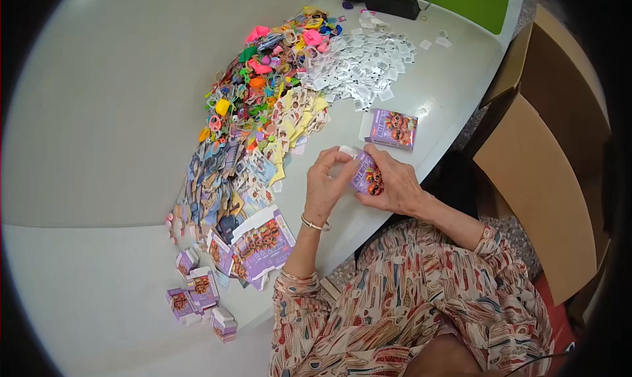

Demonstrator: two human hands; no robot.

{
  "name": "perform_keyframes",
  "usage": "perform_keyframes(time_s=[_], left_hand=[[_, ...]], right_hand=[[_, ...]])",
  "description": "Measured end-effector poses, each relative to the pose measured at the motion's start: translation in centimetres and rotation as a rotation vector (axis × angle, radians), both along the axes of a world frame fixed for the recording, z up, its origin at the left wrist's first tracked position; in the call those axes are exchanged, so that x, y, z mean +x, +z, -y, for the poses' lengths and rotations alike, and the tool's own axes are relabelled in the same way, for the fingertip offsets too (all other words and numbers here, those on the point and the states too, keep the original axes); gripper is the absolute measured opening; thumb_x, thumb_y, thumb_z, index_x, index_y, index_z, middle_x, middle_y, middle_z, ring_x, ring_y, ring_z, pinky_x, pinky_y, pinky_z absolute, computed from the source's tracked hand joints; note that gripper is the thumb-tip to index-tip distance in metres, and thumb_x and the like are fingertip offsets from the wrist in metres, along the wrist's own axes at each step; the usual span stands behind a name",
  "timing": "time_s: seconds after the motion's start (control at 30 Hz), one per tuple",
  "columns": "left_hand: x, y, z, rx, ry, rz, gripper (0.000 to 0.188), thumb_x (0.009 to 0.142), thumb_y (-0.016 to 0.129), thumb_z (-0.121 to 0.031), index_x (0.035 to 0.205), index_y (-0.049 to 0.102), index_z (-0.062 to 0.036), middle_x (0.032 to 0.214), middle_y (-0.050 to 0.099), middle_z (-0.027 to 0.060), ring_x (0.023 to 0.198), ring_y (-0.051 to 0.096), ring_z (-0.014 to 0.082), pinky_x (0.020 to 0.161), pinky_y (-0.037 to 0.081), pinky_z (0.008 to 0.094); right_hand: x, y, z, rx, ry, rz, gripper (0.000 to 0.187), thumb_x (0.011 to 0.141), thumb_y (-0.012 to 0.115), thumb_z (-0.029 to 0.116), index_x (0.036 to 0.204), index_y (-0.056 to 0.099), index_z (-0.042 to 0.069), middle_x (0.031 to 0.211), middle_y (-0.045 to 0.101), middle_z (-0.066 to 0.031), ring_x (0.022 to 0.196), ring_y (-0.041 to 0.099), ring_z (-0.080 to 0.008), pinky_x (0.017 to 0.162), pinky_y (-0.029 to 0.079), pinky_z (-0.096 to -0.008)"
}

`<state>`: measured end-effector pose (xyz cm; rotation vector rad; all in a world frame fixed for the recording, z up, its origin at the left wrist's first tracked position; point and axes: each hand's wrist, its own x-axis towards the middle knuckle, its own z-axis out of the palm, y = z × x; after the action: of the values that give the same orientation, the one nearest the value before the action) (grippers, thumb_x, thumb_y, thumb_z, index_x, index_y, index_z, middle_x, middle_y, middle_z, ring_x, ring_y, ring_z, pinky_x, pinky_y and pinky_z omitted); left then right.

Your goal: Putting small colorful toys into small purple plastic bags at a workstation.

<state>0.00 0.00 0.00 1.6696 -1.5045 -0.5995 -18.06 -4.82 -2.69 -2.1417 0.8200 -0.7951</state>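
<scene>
In front of my body, my right hand (398,183) grips a small purple cardboard box (365,174) printed with colourful cartoon faces. My left hand (324,183), with a bangle at its wrist, curls its fingers at the box's left end, where a white flap (349,151) sticks up. Thumb and forefinger are bent around that end; the exact contact is partly hidden. Just beyond my right hand lies another purple box (393,128), with a pale flap at its left side.
A long heap of small colourful trinkets (260,81) and cards (293,120) runs along the table. Many small white packets (359,64) lie beyond it. Flattened purple boxes (266,242) and small folded boxes (201,288) sit at left. A tape dispenser (395,3) stands far; a large carton (536,173) is at right.
</scene>
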Motion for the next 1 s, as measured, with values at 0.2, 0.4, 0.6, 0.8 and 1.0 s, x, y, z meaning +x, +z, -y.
perform_keyframes(time_s=[0.2, 0.4, 0.6, 0.8, 1.0], left_hand=[[-0.1, -0.2, -0.5, 0.168, 0.116, -0.424, 0.016, 0.091, 0.061, -0.011, 0.099, 0.069, 0.0000, 0.104, 0.064, 0.0096, 0.091, 0.057, 0.0097, 0.077, 0.048, 0.0236], [-0.5, -0.1, -1.3, 0.017, -0.131, -0.138, 0.021, 0.092, 0.059, -0.010, 0.109, 0.065, -0.0004, 0.111, 0.060, 0.0131, 0.098, 0.059, 0.0177, 0.083, 0.047, 0.0277], [-1.5, 0.8, -3.0, 0.033, 0.189, -0.533, 0.024, 0.093, 0.057, -0.011, 0.116, 0.056, -0.0018, 0.113, 0.061, 0.0076, 0.099, 0.059, 0.0143, 0.084, 0.048, 0.0298], [-2.2, -0.6, -2.1, 0.304, 0.090, -1.268, 0.035, 0.092, 0.061, -0.014, 0.123, 0.050, -0.0039, 0.112, 0.060, 0.0046, 0.098, 0.059, 0.0142, 0.085, 0.048, 0.0325], [-1.7, -0.5, -1.2, 0.508, -0.037, -1.467, 0.044, 0.091, 0.062, -0.017, 0.131, 0.045, -0.0076, 0.120, 0.056, 0.0040, 0.106, 0.056, 0.0167, 0.086, 0.046, 0.0358]], right_hand=[[-0.2, -0.6, 0.1, -0.080, -0.074, 0.112, 0.095, 0.061, 0.081, 0.031, 0.136, 0.032, -0.001, 0.108, 0.058, -0.0220, 0.089, 0.062, -0.0350, 0.073, 0.053, -0.0398], [-0.2, 0.3, 0.1, -0.002, 0.028, -0.042, 0.097, 0.062, 0.080, 0.033, 0.138, 0.029, -0.001, 0.113, 0.056, -0.0227, 0.088, 0.062, -0.0367, 0.072, 0.052, -0.0411], [-0.6, 0.4, 0.7, 0.047, 0.044, -0.074, 0.089, 0.064, 0.077, 0.035, 0.135, 0.034, 0.003, 0.112, 0.056, -0.0222, 0.085, 0.062, -0.0372, 0.071, 0.051, -0.0426], [-0.9, 0.4, 1.0, 0.039, 0.066, -0.024, 0.077, 0.063, 0.078, 0.031, 0.125, 0.042, 0.003, 0.106, 0.056, -0.0202, 0.082, 0.063, -0.0363, 0.069, 0.050, -0.0427], [-1.7, 1.2, 1.9, 0.025, 0.142, 0.043, 0.074, 0.062, 0.078, 0.029, 0.121, 0.042, 0.003, 0.099, 0.058, -0.0202, 0.079, 0.063, -0.0362, 0.068, 0.050, -0.0423]])
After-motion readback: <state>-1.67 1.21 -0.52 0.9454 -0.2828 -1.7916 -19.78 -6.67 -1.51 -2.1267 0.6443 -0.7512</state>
